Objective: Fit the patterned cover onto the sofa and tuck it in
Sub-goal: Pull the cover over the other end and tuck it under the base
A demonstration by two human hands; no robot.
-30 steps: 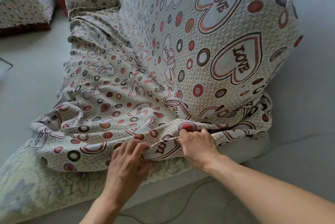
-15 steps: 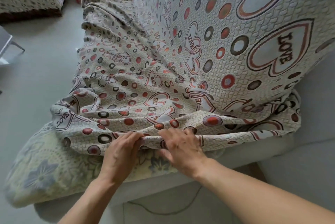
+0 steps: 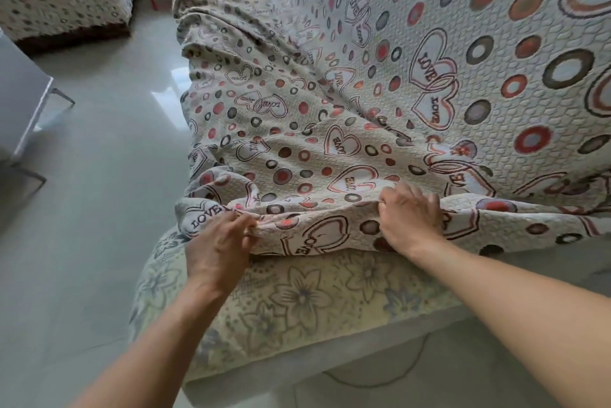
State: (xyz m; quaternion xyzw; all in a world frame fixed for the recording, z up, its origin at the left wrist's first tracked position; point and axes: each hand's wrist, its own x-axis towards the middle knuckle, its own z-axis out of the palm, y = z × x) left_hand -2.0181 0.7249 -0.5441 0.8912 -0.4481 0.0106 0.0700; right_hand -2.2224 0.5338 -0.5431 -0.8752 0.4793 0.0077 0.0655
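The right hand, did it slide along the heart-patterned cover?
Yes. The right hand moved rightward along the cream heart-patterned cover's edge, away from the left hand, exposing a heart between them.

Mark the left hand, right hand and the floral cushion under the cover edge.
left hand (image 3: 220, 250), head view, back of the hand, fingers gripping the cover's hem.
right hand (image 3: 408, 214), head view, knuckles, fingers curled into the fabric.
floral cushion (image 3: 304, 298), head view, bare top surface below the hem.

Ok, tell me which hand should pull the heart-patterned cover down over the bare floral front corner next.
Left, probably. The left hand grips the heart-patterned cover's hem beside the uncovered floral seat cushion corner; the right hand holds farther along.
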